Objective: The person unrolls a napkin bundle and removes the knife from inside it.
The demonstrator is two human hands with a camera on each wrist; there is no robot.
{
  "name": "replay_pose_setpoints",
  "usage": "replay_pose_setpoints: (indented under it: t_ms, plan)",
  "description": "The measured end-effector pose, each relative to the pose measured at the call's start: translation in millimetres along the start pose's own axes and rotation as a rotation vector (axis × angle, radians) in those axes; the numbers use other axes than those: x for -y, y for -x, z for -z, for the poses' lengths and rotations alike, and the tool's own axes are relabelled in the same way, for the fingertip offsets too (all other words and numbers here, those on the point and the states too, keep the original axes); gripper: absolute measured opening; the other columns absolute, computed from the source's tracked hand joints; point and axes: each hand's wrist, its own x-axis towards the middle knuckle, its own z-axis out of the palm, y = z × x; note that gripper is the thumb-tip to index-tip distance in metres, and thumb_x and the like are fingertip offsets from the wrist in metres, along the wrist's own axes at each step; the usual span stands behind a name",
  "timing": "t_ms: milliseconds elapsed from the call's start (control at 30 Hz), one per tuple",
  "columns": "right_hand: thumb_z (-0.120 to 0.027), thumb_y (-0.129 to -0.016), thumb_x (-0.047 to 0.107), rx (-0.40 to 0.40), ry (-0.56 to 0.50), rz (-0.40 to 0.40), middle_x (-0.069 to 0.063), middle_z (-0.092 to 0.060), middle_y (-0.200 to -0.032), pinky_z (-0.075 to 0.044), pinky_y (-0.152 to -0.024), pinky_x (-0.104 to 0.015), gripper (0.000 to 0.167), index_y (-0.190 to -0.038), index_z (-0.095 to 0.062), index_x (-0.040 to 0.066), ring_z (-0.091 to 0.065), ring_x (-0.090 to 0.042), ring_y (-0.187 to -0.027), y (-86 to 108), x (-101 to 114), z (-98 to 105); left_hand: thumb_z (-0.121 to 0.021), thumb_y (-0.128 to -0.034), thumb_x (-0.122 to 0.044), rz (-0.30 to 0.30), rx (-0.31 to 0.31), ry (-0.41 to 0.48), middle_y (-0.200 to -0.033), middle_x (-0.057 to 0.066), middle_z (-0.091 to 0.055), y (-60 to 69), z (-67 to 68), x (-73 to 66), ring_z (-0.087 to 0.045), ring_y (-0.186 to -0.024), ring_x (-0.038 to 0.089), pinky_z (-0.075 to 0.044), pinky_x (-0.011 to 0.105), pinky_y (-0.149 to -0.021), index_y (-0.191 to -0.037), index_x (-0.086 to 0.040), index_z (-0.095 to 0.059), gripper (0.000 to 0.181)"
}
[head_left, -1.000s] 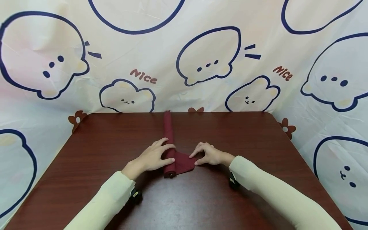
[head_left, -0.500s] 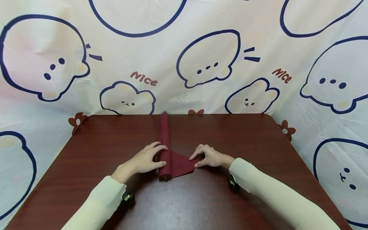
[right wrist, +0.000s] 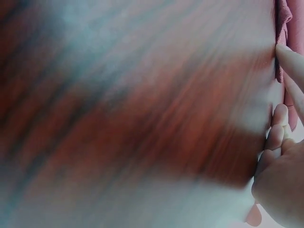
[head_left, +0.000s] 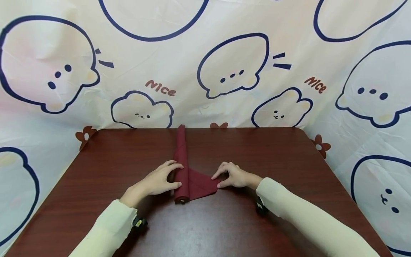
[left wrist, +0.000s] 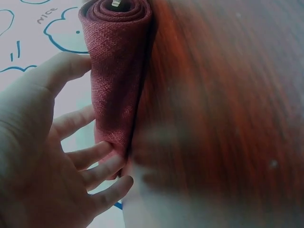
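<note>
A length of maroon cloth point(head_left: 181, 175) lies rolled up on the table, and a flat pointed flap point(head_left: 202, 184) of it spreads to the right of the roll. In the left wrist view the spiral end point(left wrist: 116, 12) of the roll shows something dark with a small shiny piece at its core. My left hand point(head_left: 158, 179) rests against the roll's left side, its thumb and fingertips touching the cloth and its fingers spread. My right hand point(head_left: 236, 175) holds the flap's tip with thumb and forefinger; in the right wrist view its other fingers point(right wrist: 275, 133) are curled.
The dark brown wooden table point(head_left: 257, 153) reaches back to a pale curtain point(head_left: 224, 107) printed with cartoon bears. The roll's far end reaches the table's back edge. A black wrist device point(head_left: 139, 223) sits under the left cuff, another point(head_left: 261, 207) under the right.
My left hand and the roll have moved to the left, and more of the flap lies flat between the hands. The right hand has stayed in place at the tip.
</note>
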Motion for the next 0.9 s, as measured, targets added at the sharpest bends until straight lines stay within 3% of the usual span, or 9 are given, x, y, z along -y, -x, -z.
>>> replay_pose_setpoints:
  t_ms: [500,700,900]
  plan:
    - [-0.083,-0.082,0.018,0.005,0.007,-0.002,0.001,-0.064,-0.112,-0.029,-0.098,-0.049,0.029,-0.11,-0.08,0.022,-0.054,-0.014,-0.109,1.0,-1.1,1.0,-0.07,-0.0903,-0.033,-0.016,-0.016,0.005,-0.155,0.02,-0.042,2.8,-0.6,3.5,-0.043,-0.142,0.041,-0.041,0.062,-0.109,-0.143,-0.016,-0.054,0.058]
    - [-0.083,-0.083,0.017,0.002,0.011,-0.005,0.001,-0.065,-0.113,-0.029,-0.097,-0.047,0.028,-0.111,-0.08,0.022,-0.054,-0.014,-0.11,0.7,-0.6,0.4,-0.069,-0.0913,-0.036,-0.022,-0.058,-0.028,-0.157,0.019,-0.039,-1.1,-0.6,-4.6,-0.038,-0.145,0.043,-0.041,0.065,-0.109,-0.143,-0.017,-0.054,0.057]
    - [-0.082,-0.084,0.018,0.001,0.022,0.011,0.0,-0.065,-0.113,-0.03,-0.095,-0.046,0.028,-0.111,-0.08,0.021,-0.054,-0.014,-0.109,0.5,-1.3,1.1,-0.071,-0.0899,-0.037,-0.058,-0.082,-0.052,-0.159,0.02,-0.036,-11.6,-3.8,-21.4,-0.037,-0.145,0.043,-0.042,0.067,-0.107,-0.144,-0.017,-0.054,0.06]
